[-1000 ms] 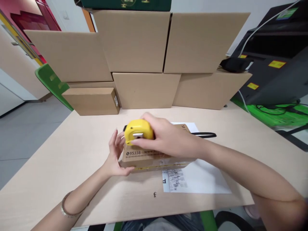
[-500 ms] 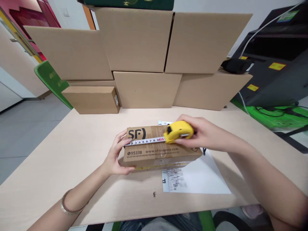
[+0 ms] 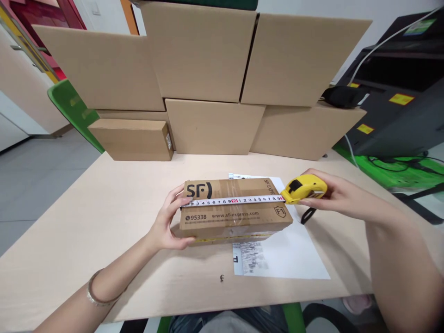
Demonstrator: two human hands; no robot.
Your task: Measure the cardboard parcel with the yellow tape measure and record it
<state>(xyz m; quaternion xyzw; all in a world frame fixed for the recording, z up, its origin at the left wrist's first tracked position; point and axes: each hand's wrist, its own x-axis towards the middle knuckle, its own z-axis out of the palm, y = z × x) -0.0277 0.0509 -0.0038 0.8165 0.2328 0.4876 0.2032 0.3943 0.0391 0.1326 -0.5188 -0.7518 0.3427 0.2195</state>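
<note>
A brown cardboard box [image 3: 239, 216] printed "SF" and "www.sf-express.com" lies on the table in front of me. My left hand [image 3: 171, 222] grips its left end, fingertips on top pressing down the end of the tape blade, thumb at the lower front edge. Across the box's top runs the white tape blade [image 3: 217, 201], showing a red 10 near the middle. Past the right end of the box, my right hand [image 3: 329, 190] holds the yellow tape measure [image 3: 305, 188] by its case. A dark wrist strap [image 3: 308, 215] hangs below the case.
Under the box lies a white printed sheet [image 3: 291, 259]. Large cardboard boxes [image 3: 213, 127] are stacked along the table's back, with a smaller brown box [image 3: 133, 142] at the left. A dark machine [image 3: 385, 115] with cables stands to the right, and a green chair [image 3: 71, 108] at the left.
My right hand has moved right with the tape measure, pulling more blade out across the box to beyond its right end. My left hand stays on the box's left end.
</note>
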